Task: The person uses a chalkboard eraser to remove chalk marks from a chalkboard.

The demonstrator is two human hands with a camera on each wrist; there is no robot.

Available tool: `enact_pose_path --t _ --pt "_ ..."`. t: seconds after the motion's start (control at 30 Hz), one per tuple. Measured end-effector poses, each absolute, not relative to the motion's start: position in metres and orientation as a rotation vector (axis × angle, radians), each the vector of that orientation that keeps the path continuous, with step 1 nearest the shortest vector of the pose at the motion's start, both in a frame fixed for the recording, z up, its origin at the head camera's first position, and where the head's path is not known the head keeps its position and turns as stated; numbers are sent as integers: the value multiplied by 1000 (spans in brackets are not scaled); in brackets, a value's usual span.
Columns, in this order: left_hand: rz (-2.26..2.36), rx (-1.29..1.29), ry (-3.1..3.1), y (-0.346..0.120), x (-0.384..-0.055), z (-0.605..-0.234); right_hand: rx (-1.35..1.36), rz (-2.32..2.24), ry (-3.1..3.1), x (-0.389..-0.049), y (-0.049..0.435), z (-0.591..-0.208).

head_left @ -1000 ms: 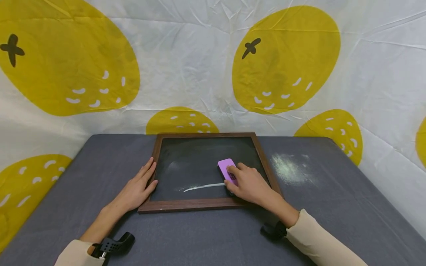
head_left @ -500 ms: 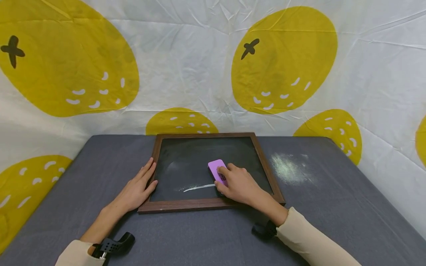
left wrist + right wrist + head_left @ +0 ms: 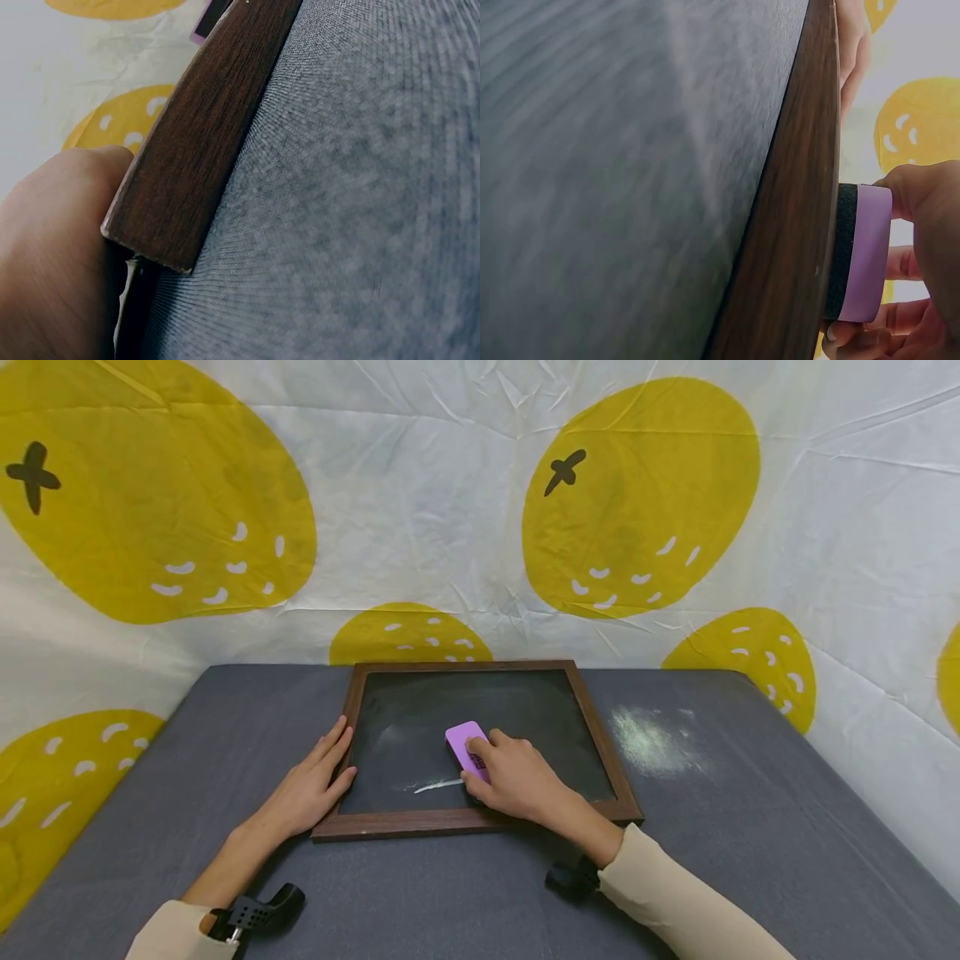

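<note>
A white curtain (image 3: pixel 420 510) printed with yellow fruit shapes forms the backdrop. In front of it stands a table (image 3: pixel 450 893) covered in dark grey cloth. The blackboard (image 3: pixel 420 718) lies on the table, its brown frame (image 3: pixel 405 823) facing up with the writing surface. The board appears rigid and light enough to slide on cloth; steady it by the frame, keeping fingers off the slate.

The left hand (image 3: pixel 307 785) rests against the left side of the frame with fingers extended; it is not closed round anything. The right hand (image 3: pixel 517 777) grips the eraser, thumb and fingers bent about its sides, one fingertip on the top face.

A pale patch of chalk dust (image 3: pixel 651 739) marks the cloth to the right of the board. The eraser (image 3: pixel 463 739) is over the lower middle of the slate, pad down. It has a purple cap and a dark pad, and should be light, with a firm cap and a slightly yielding pad. Hold it by the long sides of the cap, clear of the pad. A short chalk line (image 3: pixel 437 786) extends left from beside the right thumb.
</note>
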State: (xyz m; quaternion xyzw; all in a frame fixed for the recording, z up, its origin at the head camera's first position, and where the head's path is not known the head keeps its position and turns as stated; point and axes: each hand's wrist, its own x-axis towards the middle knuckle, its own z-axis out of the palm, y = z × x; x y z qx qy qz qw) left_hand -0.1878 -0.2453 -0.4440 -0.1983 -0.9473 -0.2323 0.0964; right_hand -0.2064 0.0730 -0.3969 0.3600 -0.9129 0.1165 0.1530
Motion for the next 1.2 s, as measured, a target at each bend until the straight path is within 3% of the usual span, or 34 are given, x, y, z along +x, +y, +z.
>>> enact_pose_path --t 0.57,1.2 --pt "-684 -587 -2807 -245 -189 -442 1203 354 -2675 -209 38 -391" --pt "-717 -561 -2806 -246 -188 -443 1560 342 -2608 -221 35 -384"
